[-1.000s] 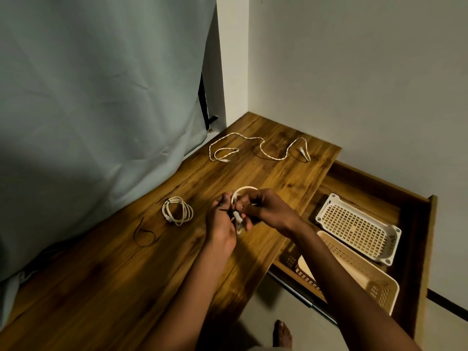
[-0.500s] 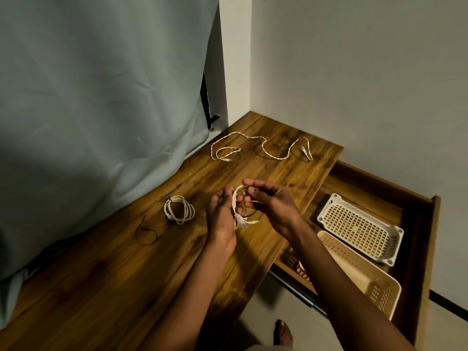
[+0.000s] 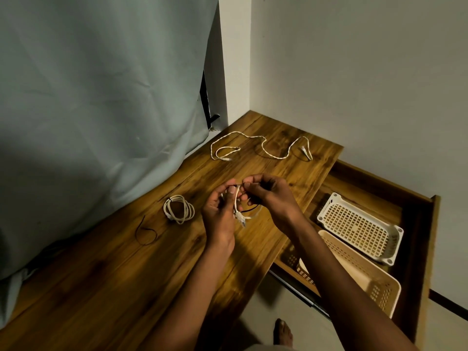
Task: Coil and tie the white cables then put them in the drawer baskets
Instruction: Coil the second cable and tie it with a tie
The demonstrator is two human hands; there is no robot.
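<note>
Where the view is nearest, a bare foot (image 3: pixel 283 334) stands on the floor below the worktop edge.
Worktop (image 3: pixel 101 287): wooden, running from the near left to the far corner of the room.
Left hand (image 3: pixel 219 214): raised over the worktop, fingers curled round a small coil of white cable, thumb pressed on it.
Held cable (image 3: pixel 237 206): white coil gripped in the left hand; its plug ends hang below the hand.
Right hand (image 3: pixel 269 196): touching the left hand, fingertips pinching a thin black tie at the top of the coil.
Black tie (image 3: pixel 249 210): thin strand, one end trailing under the right hand, apart from the worktop.
Drawer (image 3: pixel 420 224): pulled open to the right of the worktop.
Beige basket (image 3: pixel 364 277): in the drawer's near part.
White basket (image 3: pixel 359 228): in the drawer, just beyond the beige one.
Spare tie (image 3: pixel 144 233): black loop lying on the worktop, left of the hands.
Coiled cable (image 3: pixel 178 209): white bundle lying on the worktop between the spare tie and the left hand.
Loose cable (image 3: pixel 263 148): white, uncoiled, spread across the worktop's far end.
Curtain (image 3: pixel 101 97): pale cloth hanging along the worktop's left side.
</note>
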